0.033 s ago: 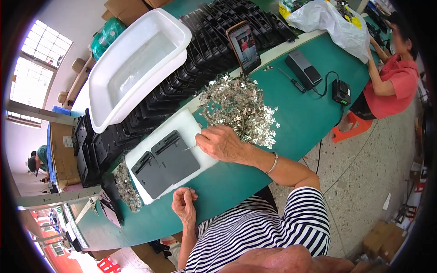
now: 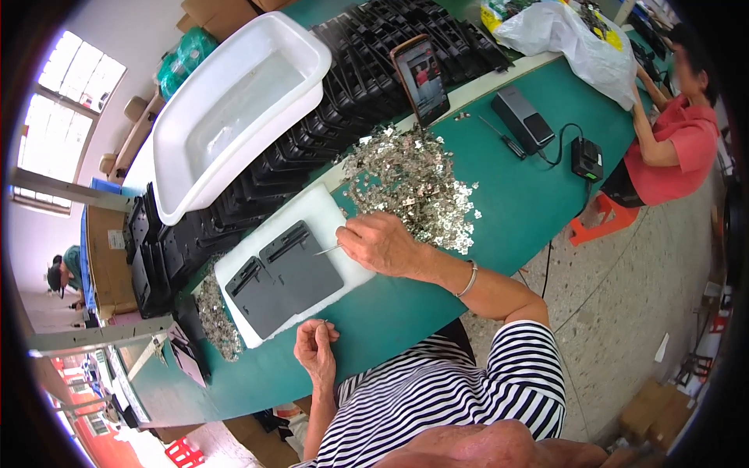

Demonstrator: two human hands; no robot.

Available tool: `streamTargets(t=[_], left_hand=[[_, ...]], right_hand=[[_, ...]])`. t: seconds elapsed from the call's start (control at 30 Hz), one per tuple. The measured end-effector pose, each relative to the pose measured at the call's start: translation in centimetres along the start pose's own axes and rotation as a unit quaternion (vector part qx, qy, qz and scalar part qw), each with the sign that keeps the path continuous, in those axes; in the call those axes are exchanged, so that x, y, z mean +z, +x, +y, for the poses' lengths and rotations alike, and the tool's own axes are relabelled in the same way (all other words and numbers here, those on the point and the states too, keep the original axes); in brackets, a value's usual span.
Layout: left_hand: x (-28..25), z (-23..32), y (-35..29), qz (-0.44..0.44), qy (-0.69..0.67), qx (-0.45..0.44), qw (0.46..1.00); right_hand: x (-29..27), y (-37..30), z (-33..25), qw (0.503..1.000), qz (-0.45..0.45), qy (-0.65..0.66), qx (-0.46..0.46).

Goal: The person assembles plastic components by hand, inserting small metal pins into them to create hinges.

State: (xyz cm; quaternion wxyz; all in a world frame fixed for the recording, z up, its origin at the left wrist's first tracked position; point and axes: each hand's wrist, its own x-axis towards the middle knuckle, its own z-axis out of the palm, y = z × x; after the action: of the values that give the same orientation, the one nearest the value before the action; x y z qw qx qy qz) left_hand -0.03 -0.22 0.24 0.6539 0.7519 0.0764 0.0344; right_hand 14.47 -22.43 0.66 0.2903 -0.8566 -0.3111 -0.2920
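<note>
My right hand [image 2: 380, 243] is closed on a thin, pointed metal tool [image 2: 328, 250], its tip over the right part of a flat dark grey plastic panel [image 2: 300, 275]. The panel has two raised black slotted parts along its far side. It lies on a white foam pad [image 2: 337, 214]. Nearer to me, beside the pad's front edge, my left hand [image 2: 316, 349] is closed in a pinch; what its fingertips hold is too small to make out. A heap of small shiny metal pieces [image 2: 413, 187] lies just beyond my right hand.
More small metal pieces [image 2: 216, 320] lie left of the pad. Behind it stand rows of black plastic panels [image 2: 289, 160] with a white tub [image 2: 168, 191] on top. A propped phone [image 2: 421, 82], a screwdriver [image 2: 512, 147] and a grey-black device [image 2: 521, 121] are farther right, near a seated co-worker [image 2: 675, 152].
</note>
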Motion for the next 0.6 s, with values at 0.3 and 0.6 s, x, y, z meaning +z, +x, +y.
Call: streamTargets(t=[0.3,0.6], left_hand=[[-0.7,0.1,0.3,-0.009,-0.039,-0.002,0.999],[-7.2,4.5,0.4,0.138,0.084,0.014,0.987]], right_hand=[[-0.2,0.2,0.3,1.0,-0.004,0.002,0.013],[0.1,0.5,-0.9,1.0,-0.008,0.002,-0.013]])
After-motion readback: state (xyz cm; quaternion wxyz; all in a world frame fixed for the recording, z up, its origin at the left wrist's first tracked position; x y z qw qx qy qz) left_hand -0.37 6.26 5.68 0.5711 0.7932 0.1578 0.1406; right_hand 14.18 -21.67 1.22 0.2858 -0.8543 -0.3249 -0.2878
